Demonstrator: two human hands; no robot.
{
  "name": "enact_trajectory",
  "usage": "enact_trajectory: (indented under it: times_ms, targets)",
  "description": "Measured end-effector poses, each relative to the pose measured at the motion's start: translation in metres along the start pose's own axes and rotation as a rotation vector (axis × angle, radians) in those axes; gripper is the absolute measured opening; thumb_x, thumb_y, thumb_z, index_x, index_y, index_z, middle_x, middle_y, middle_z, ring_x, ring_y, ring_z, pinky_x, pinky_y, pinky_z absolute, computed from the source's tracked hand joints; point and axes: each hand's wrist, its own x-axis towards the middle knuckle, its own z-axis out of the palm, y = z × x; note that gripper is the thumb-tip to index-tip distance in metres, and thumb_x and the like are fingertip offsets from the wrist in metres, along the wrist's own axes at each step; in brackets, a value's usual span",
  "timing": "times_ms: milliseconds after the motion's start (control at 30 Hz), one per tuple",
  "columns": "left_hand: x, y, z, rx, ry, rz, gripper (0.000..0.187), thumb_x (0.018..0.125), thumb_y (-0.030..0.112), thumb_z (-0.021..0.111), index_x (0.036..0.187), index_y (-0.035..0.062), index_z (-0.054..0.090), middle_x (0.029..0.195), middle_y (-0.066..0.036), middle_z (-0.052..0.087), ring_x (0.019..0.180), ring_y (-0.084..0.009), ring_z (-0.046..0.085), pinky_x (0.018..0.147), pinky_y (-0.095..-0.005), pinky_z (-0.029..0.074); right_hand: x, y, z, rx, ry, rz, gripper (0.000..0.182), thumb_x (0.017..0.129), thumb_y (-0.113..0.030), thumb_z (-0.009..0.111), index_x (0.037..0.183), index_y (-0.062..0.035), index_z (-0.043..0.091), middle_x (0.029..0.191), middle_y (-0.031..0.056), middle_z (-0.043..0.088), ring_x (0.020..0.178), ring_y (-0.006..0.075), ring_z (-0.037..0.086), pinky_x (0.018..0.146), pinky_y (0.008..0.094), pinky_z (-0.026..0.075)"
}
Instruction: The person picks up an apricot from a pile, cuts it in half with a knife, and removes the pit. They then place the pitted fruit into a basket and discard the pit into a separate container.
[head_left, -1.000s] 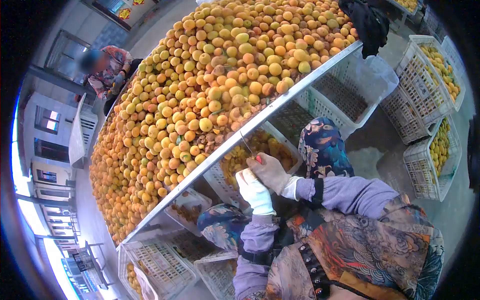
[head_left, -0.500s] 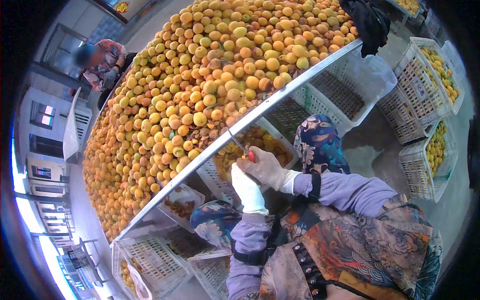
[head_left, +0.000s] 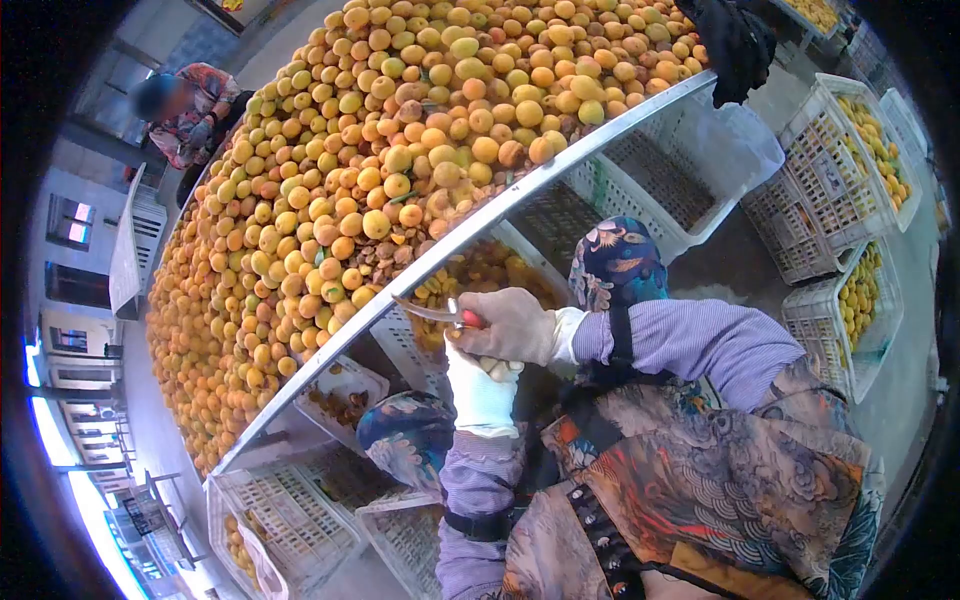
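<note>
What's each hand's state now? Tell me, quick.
Left hand: partly hidden; whether it holds anything cannot be told.
Right hand: closed, holding the red-handled curved knife.

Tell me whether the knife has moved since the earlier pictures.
Yes: against the metal rim, the curved knife has shifted toward the rim's lower-left end and swung leftward.

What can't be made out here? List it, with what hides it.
Head view: whether the left hand holds anything; the right hand covers much of it.
Head view: most of the handle of the knife, inside the right hand.
Head view: the far end of the fruit pile, cut off by the top edge.
Head view: the face of the far person, blurred.
</note>
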Motion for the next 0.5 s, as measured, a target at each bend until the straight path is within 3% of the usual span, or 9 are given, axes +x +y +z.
enact_trajectory:
  times_ms: [33, 67, 100, 133, 167, 300, 367, 433, 500]
  targets:
    - [-0.002, -0.002, 0.009, 0.149, 0.199, 0.06, 0.044, 0.09, 0.053, 0.037, 0.11, 0.0152, 0.049, 0.086, -0.007, 0.058, 0.066, -0.0188, 0.057, 0.05, -0.0287, 0.046, 0.0, 0.0, -0.001, -0.019, 0.0, -0.05, 0.029, 0.079, -0.037, 0.063, 0.081, -0.0093, 0.054, 0.067, 0.0138, 0.057, 0.066, 0.0333, 0.059, 0.057, 0.0398, 0.045]
    - [0.001, -0.003, -0.003, 0.149, 0.203, 0.055, 0.044, 0.09, 0.053, 0.037, 0.11, 0.0152, 0.049, 0.086, -0.007, 0.058, 0.066, -0.0188, 0.057, 0.05, -0.0287, 0.046, -0.001, 0.0, -0.003, -0.033, -0.047, -0.042, 0.027, 0.079, -0.035, 0.063, 0.083, -0.0098, 0.055, 0.068, 0.0141, 0.058, 0.066, 0.0333, 0.06, 0.058, 0.0395, 0.046]
    - [0.006, -0.004, -0.023, 0.094, 0.056, 0.006, 0.037, 0.088, 0.032, 0.045, 0.119, 0.013, 0.038, 0.099, -0.011, 0.055, 0.079, -0.0223, 0.059, 0.058, -0.0334, 0.05, -0.002, -0.001, -0.004, -0.031, -0.05, -0.037, 0.027, 0.079, -0.035, 0.063, 0.083, -0.0098, 0.055, 0.068, 0.0141, 0.058, 0.066, 0.0333, 0.06, 0.058, 0.0395, 0.046]
    - [0.005, -0.001, -0.026, 0.037, -0.091, -0.04, 0.051, 0.085, 0.011, 0.054, 0.128, 0.0108, 0.027, 0.112, -0.015, 0.052, 0.093, -0.0258, 0.06, 0.067, -0.0381, 0.055, -0.003, -0.005, -0.007, -0.066, -0.081, -0.041, 0.027, 0.079, -0.035, 0.063, 0.084, -0.0097, 0.055, 0.068, 0.0138, 0.058, 0.066, 0.033, 0.06, 0.058, 0.0392, 0.046]
    - [0.005, -0.003, -0.027, 0.034, -0.089, -0.041, 0.051, 0.085, 0.011, 0.054, 0.128, 0.0108, 0.027, 0.112, -0.015, 0.052, 0.093, -0.0258, 0.06, 0.067, -0.0381, 0.055, -0.003, -0.007, -0.01, -0.101, -0.112, -0.047, 0.027, 0.079, -0.035, 0.063, 0.085, -0.0096, 0.055, 0.069, 0.0136, 0.059, 0.066, 0.0326, 0.061, 0.058, 0.039, 0.047]
    - [-0.001, 0.0, -0.012, 0.018, 0.024, -0.102, 0.037, 0.09, 0.031, 0.046, 0.122, 0.0135, 0.039, 0.109, -0.009, 0.054, 0.089, -0.021, 0.06, 0.065, -0.0351, 0.054, -0.003, -0.008, -0.011, 0.033, -0.139, 0.02, 0.028, 0.08, -0.035, 0.062, 0.086, -0.0093, 0.055, 0.068, 0.0146, 0.058, 0.066, 0.0303, 0.061, 0.058, 0.0368, 0.046]
    - [0.003, 0.002, -0.006, -0.002, 0.092, -0.12, 0.037, 0.092, 0.039, 0.043, 0.119, 0.015, 0.044, 0.107, -0.006, 0.054, 0.086, -0.0187, 0.06, 0.065, -0.0339, 0.053, -0.003, -0.005, -0.006, 0.115, -0.104, 0.078, 0.028, 0.082, -0.034, 0.062, 0.086, -0.0077, 0.054, 0.068, 0.0092, 0.057, 0.063, 0.0204, 0.059, 0.058, 0.0316, 0.045]
    - [0.008, -0.001, -0.002, 0.207, 0.134, 0.107, 0.041, 0.091, 0.05, 0.039, 0.114, 0.0187, 0.049, 0.104, -0.003, 0.055, 0.083, -0.0147, 0.058, 0.066, -0.0314, 0.051, 0.0, 0.004, 0.01, 0.361, -0.062, 0.175, 0.026, 0.083, -0.031, 0.062, 0.086, -0.0071, 0.054, 0.07, 0.0054, 0.056, 0.064, 0.015, 0.056, 0.059, 0.0285, 0.044]
    - [0.008, -0.003, -0.004, 0.21, 0.079, 0.144, 0.041, 0.092, 0.049, 0.039, 0.115, 0.0171, 0.049, 0.104, -0.002, 0.055, 0.083, -0.0141, 0.056, 0.069, -0.0296, 0.05, 0.003, 0.012, 0.017, 0.606, -0.022, 0.269, 0.024, 0.084, -0.029, 0.061, 0.086, -0.0066, 0.053, 0.072, 0.0016, 0.055, 0.066, 0.0095, 0.052, 0.06, 0.0255, 0.043]
